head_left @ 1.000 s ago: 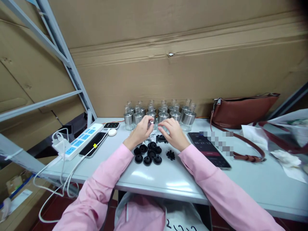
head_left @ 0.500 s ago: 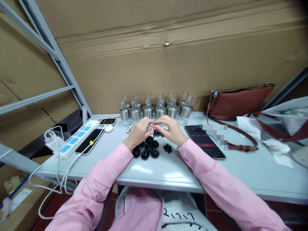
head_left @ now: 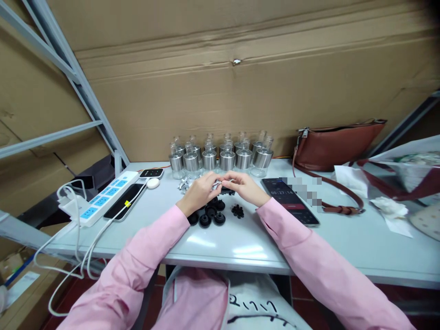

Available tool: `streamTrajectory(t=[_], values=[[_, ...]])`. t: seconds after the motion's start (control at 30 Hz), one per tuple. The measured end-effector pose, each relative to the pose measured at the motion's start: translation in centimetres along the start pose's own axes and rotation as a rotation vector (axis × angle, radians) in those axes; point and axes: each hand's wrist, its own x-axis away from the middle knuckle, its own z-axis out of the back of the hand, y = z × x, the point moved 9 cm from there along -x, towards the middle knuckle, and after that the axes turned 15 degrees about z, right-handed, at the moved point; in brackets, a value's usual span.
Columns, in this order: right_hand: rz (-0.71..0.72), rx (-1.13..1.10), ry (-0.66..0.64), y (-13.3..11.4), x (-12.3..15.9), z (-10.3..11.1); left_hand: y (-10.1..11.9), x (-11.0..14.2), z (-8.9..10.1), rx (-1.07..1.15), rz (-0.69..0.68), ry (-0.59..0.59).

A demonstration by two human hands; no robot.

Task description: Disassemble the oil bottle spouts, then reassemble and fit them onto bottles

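Observation:
Both my hands meet over the middle of the grey table. My left hand and my right hand pinch a small silvery metal part between their fingertips. Just below them lie several round black rubber caps and a small heap of tiny black pieces. Behind the hands stands a row of several small glass bottles with silver collars. A few loose silvery parts lie left of my left hand.
A phone with a running timer lies right of my hands. A brown leather bag with its strap and crumpled paper are further right. At the left are a white power strip, a black phone and cables. Cardboard backs the table.
My right hand has come up from the table to meet the left hand at the small metal part. The view has shifted slightly, so everything sits a little lower-left.

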Motion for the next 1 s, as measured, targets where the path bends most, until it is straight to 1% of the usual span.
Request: streamTrajectory(t=[0.1,0.2,0.5,0.63,0.77,0.93,1.0], values=[[-0.025,-0.069,-0.027,0.3,0.1,-0.5,-0.2,0.1,-0.3,0.002,0.005,-0.017],[-0.011,-0.114,-0.031,-0.1,0.0,-0.9,-0.3,0.1,-0.4,0.020,0.007,-0.017],[-0.015,-0.122,-0.021,-0.4,0.1,-1.3,-0.2,0.1,-0.1,0.097,0.039,0.017],[-0.005,-0.058,-0.013,-0.5,0.1,-1.1,-0.4,0.1,0.3,0.112,0.056,0.053],[0.020,0.024,-0.017,-0.6,0.1,-1.0,-0.6,0.2,0.6,0.094,0.026,0.092],[0.025,0.210,0.089,-1.3,0.0,0.6,-0.5,0.3,0.6,0.014,-0.018,0.128],[0.009,0.244,0.083,-1.5,0.0,0.9,-0.3,0.3,0.6,-0.008,-0.037,0.130]])
